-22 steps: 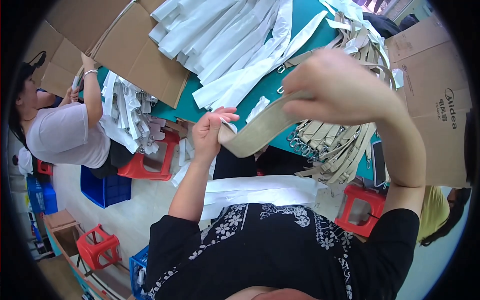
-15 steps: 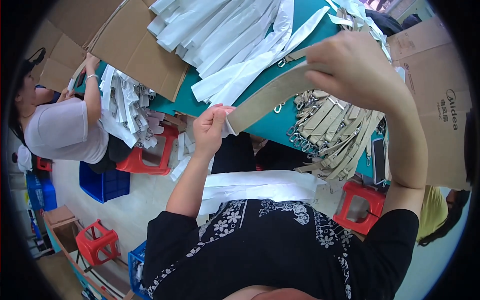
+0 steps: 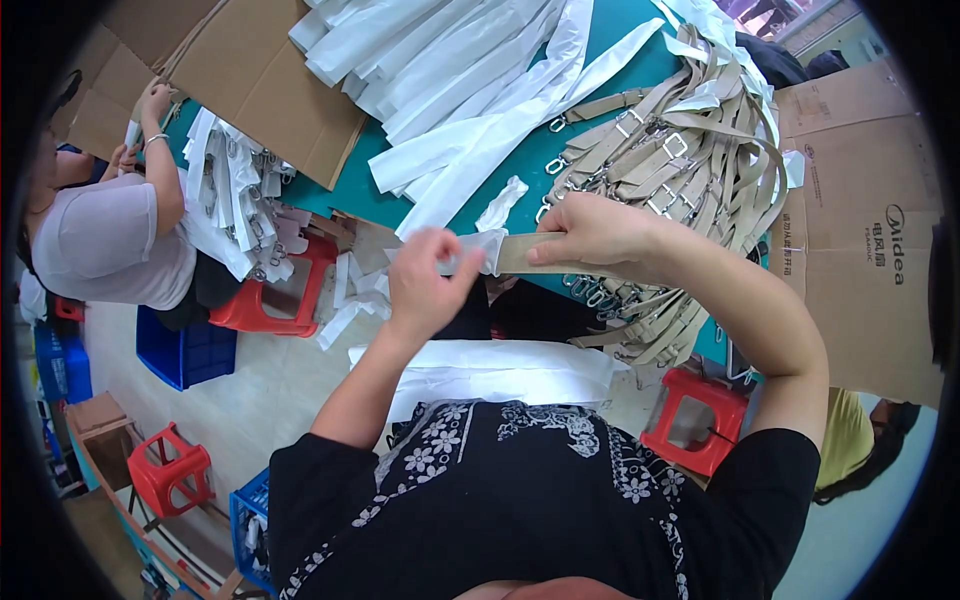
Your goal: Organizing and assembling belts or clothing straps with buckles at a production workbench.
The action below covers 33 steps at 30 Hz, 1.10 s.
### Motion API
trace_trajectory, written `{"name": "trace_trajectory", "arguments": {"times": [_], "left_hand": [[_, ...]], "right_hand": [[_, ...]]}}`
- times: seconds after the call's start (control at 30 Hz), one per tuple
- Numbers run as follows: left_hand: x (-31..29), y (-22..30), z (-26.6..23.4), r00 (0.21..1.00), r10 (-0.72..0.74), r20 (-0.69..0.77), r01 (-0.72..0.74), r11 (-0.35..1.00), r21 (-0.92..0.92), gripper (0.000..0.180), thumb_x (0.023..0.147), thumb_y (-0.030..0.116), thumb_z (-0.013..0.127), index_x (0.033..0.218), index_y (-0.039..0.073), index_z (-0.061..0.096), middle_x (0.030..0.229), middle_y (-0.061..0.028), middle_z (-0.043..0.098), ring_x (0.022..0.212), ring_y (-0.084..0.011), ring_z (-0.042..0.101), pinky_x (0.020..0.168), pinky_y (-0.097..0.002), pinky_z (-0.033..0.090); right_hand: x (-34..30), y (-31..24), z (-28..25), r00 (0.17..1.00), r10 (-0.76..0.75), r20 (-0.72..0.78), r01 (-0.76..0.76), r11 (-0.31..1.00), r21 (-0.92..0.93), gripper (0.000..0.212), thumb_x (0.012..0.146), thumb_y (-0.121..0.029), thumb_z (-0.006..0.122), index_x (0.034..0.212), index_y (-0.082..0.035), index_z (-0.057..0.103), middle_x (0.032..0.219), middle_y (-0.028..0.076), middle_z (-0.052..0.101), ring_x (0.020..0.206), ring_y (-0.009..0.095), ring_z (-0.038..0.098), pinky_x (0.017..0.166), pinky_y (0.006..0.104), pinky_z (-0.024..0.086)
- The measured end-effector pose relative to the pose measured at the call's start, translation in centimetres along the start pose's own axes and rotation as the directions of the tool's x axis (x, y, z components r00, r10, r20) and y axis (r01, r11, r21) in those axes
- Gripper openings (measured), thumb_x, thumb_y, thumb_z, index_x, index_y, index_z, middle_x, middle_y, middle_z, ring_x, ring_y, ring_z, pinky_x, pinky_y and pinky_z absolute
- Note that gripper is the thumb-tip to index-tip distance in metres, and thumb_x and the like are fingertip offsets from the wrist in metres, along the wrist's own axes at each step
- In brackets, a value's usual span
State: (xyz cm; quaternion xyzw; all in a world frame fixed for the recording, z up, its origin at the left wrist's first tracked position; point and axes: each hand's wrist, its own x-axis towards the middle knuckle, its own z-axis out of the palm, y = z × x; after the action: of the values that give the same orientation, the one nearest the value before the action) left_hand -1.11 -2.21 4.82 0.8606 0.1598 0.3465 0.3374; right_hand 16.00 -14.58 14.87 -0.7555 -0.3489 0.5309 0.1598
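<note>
A beige strap (image 3: 518, 254) runs between my hands above the table's near edge. Its left end sits inside a translucent white sleeve (image 3: 486, 246). My left hand (image 3: 425, 285), slightly blurred, has thumb and forefinger curled around this sleeve. My right hand (image 3: 605, 235) is closed on the strap just right of the sleeve, with the back of the hand facing up. Beneath and beyond my right hand lies a heap of beige straps (image 3: 690, 160) with metal buckles and snap hooks.
Long white sleeves (image 3: 440, 90) cover the far part of the green table (image 3: 345, 215). A crumpled white piece (image 3: 502, 203) lies near its edge. White sheets (image 3: 480, 375) rest across my lap. Cardboard (image 3: 850, 210) stands at right, and a co-worker (image 3: 110, 230) sits at left.
My right hand has come down and left, bringing the raised strap low and nearly level. The left hand has shifted slightly, and more of the white sleeve now shows over the strap's end.
</note>
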Motion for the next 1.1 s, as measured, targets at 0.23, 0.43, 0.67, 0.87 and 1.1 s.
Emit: {"name": "trace_trajectory", "arguments": {"times": [0.23, 0.43, 0.67, 0.87, 1.1], "left_hand": [[-2.2, -0.1, 0.4, 0.969, -0.053, 0.24, 0.021, 0.991, 0.133, 0.018, 0.076, 0.017, 0.062, 0.065, 0.007, 0.052, 0.055, -0.0059, 0.052, 0.05, -0.0242, 0.054, 0.045, -0.0362, 0.04], [-2.4, 1.6, -1.1, 0.962, -0.033, 0.273, 0.008, 0.996, 0.093, 0.014, 0.075, 0.014, 0.061, 0.065, 0.007, 0.053, 0.055, -0.0084, 0.054, 0.048, -0.0257, 0.055, 0.044, -0.0373, 0.04], [-3.8, -1.3, -2.8, 0.924, -0.232, 0.305, 0.201, 0.971, 0.129, 0.014, 0.077, 0.014, 0.06, 0.067, 0.005, 0.055, 0.05, -0.0083, 0.052, 0.044, -0.0244, 0.053, 0.044, -0.0348, 0.04], [-3.8, -0.1, -3.1, 0.893, -0.274, 0.357, 0.263, 0.961, 0.081, 0.015, 0.078, 0.014, 0.06, 0.068, 0.004, 0.054, 0.048, -0.0069, 0.051, 0.041, -0.0179, 0.051, 0.043, -0.0313, 0.038], [-3.6, -0.9, -3.3, 0.823, -0.422, 0.381, 0.419, 0.903, 0.095, 0.015, 0.077, 0.016, 0.058, 0.067, 0.005, 0.055, 0.051, -0.0086, 0.054, 0.047, -0.026, 0.055, 0.047, -0.0375, 0.042]], "right_hand": [[0.7, -1.5, 0.9, 0.993, -0.094, 0.072, 0.108, 0.969, -0.223, 0.033, 0.085, -0.029, 0.056, 0.092, 0.002, 0.063, 0.075, 0.011, 0.06, 0.071, 0.019, 0.056, 0.063, 0.0317, 0.044], [2.0, -1.3, 3.1, 0.982, -0.188, 0.035, 0.187, 0.903, -0.387, 0.03, 0.085, -0.027, 0.055, 0.086, 0.002, 0.062, 0.073, 0.015, 0.06, 0.069, 0.025, 0.058, 0.063, 0.0359, 0.045], [3.1, -1.1, 1.9, 0.978, -0.073, 0.198, 0.18, 0.775, -0.606, 0.047, 0.083, -0.046, 0.052, 0.076, -0.001, 0.063, 0.075, 0.017, 0.062, 0.073, 0.032, 0.061, 0.066, 0.0396, 0.046], [2.0, -1.6, 2.8, 0.986, -0.138, 0.091, 0.165, 0.791, -0.59, 0.035, 0.078, -0.035, 0.056, 0.076, -0.001, 0.064, 0.071, 0.019, 0.061, 0.069, 0.034, 0.06, 0.065, 0.0402, 0.047], [3.1, -1.1, 2.3, 0.968, 0.003, 0.249, 0.112, 0.887, -0.447, 0.039, 0.082, -0.038, 0.058, 0.08, 0.0, 0.064, 0.068, 0.01, 0.061, 0.063, 0.019, 0.057, 0.061, 0.0339, 0.046]]}}
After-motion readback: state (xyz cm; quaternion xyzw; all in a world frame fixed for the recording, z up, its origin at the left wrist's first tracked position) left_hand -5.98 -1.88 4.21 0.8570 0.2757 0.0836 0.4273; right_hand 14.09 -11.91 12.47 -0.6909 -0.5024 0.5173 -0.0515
